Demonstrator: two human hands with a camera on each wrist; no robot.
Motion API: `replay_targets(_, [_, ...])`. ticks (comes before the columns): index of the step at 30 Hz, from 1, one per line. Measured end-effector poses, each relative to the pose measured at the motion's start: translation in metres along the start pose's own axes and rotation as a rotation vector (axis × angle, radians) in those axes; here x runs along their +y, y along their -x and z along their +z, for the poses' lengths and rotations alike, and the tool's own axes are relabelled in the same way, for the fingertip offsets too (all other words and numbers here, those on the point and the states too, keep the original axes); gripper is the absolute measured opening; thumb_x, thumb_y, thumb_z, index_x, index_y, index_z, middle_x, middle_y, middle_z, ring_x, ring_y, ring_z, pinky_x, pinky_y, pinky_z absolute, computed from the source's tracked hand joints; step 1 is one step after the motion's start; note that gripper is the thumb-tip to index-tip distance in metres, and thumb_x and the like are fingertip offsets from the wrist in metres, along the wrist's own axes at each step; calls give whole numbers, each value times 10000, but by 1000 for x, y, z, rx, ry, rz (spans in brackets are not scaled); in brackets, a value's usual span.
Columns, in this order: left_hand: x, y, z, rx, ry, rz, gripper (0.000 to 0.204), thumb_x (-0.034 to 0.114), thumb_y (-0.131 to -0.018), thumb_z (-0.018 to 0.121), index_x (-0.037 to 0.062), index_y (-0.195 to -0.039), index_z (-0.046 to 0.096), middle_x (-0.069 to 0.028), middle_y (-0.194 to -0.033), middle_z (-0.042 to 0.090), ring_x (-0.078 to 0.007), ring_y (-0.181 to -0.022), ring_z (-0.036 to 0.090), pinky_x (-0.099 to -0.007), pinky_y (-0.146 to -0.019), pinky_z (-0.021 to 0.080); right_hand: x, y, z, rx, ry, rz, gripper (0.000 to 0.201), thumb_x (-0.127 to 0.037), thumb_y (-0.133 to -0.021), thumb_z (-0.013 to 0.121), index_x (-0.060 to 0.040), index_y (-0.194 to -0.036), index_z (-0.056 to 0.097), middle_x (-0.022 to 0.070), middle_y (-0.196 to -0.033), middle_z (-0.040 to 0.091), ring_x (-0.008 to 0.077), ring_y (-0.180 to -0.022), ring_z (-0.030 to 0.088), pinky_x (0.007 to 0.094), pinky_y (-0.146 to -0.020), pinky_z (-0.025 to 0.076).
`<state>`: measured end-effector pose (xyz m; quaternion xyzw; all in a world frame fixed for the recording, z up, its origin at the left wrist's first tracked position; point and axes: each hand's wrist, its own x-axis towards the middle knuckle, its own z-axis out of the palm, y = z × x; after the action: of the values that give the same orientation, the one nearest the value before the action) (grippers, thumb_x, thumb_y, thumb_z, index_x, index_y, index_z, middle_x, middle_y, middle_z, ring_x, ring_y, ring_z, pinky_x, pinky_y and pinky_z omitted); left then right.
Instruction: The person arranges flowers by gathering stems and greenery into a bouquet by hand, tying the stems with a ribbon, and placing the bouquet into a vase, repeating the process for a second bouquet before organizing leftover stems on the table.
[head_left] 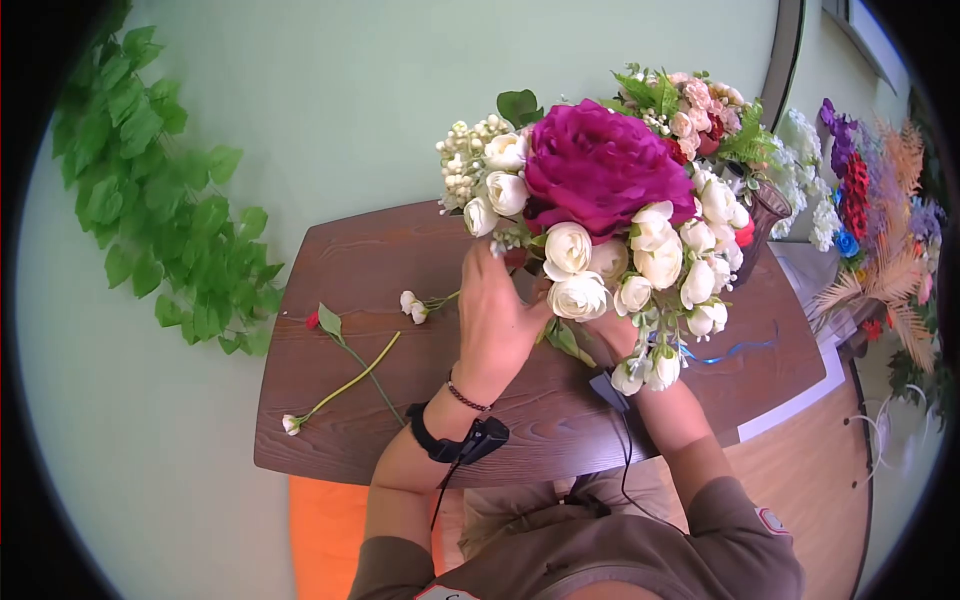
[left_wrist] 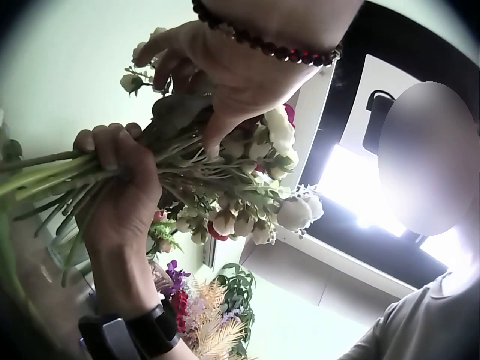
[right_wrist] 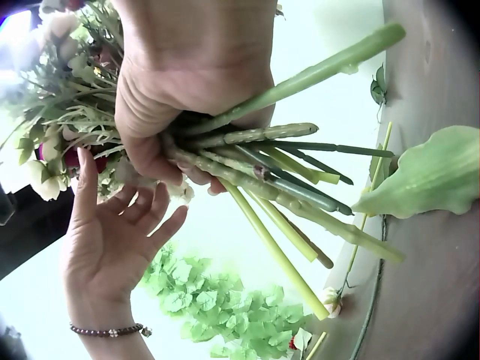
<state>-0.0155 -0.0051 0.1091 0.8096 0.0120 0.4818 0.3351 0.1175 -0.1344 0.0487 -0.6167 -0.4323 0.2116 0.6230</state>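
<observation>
My right hand [right_wrist: 199, 82] grips the bundled green stems [right_wrist: 277, 184] of a bouquet, its fingers curled round them; in the left wrist view the right hand [left_wrist: 124, 187] holds them just below the blooms. My left hand [head_left: 492, 320] is at the bouquet's left underside, fingers spread and partly bent, the thumb touching the stems in the left wrist view [left_wrist: 247, 82]. The bouquet has one large magenta bloom [head_left: 605, 165] among white roses [head_left: 578, 297] and white berries [head_left: 470, 165].
On the brown table [head_left: 330, 260] lie a red bud [head_left: 313, 320], a small white flower [head_left: 290, 424] and white blooms [head_left: 412, 306] on stems. A vase [head_left: 765, 215] and a blue ribbon [head_left: 740, 350] are at the right. Green leaves [head_left: 140, 200] hang at left.
</observation>
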Motion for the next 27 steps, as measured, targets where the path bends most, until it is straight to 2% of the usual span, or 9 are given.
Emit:
replay_targets(2, [5,2,-2,22,26,-47,417,74,-617,761,-22,-936,510,-159,-870,532,-343,-802,541,-413,-694,440,1,1,7,2,1,3,626,-314,-770,723,-41,-1279,483,67,-1320,470,197,-1218,416,331,-1065,273])
replay_targets(8, [-5,9,13,91,54,192,311,81,-686,710,-20,-927,541,-177,-840,538,-368,-742,554,-420,-638,458,5,3,8,-28,12,33,629,-322,-770,723,-42,-1280,483,67,-1325,467,199,-1225,411,332,-1071,267])
replay_targets(16, [-2,6,3,126,189,114,200,45,-705,675,-25,-874,593,-150,-779,583,-359,-696,593,-381,-581,474,4,3,12,-52,21,51,634,-331,-771,723,-43,-1282,483,67,-1333,462,200,-1233,405,333,-1079,258])
replay_targets(21, [-5,10,3,211,281,55,226,15,-702,664,-28,-916,604,-162,-877,625,-333,-752,633,-344,-635,493,7,-10,27,-47,29,51,636,-336,-771,723,-43,-1282,484,67,-1336,460,201,-1238,401,333,-1083,254])
replay_targets(22, [-5,11,2,244,282,64,232,14,-700,666,-27,-919,604,-165,-886,627,-330,-746,633,-336,-636,491,13,-12,25,4,107,-1,597,-216,-736,729,-30,-1251,492,68,-1268,499,191,-1162,455,329,-1011,327])
replay_targets(23, [-6,9,2,243,299,77,219,9,-717,661,-42,-919,594,-138,-859,641,-264,-723,641,-313,-640,487,24,-14,22,56,186,-54,575,-95,-700,735,-18,-1220,500,69,-1200,537,180,-1087,510,325,-940,400])
replay_targets(24, [-6,7,1,241,298,78,219,9,-717,661,-42,-919,594,-138,-859,641,-264,-723,641,-313,-640,487,39,-17,18,109,264,-106,574,25,-665,741,-5,-1189,508,70,-1131,576,170,-1012,564,321,-868,473])
replay_targets(26, [-5,6,0,213,437,-86,171,11,-756,643,-58,-900,581,-98,-800,650,-168,-689,637,-287,-593,483,62,-19,14,139,204,-122,576,-9,-656,773,0,-1172,516,81,-1122,576,173,-1009,557,315,-867,470])
replay_targets(27, [-6,7,-1,162,511,-193,139,16,-788,631,-64,-886,576,-73,-758,651,-98,-672,621,-260,-545,476,31,-15,26,50,-132,-79,608,-48,-653,795,10,-1183,501,86,-1119,575,177,-1009,555,312,-866,469])
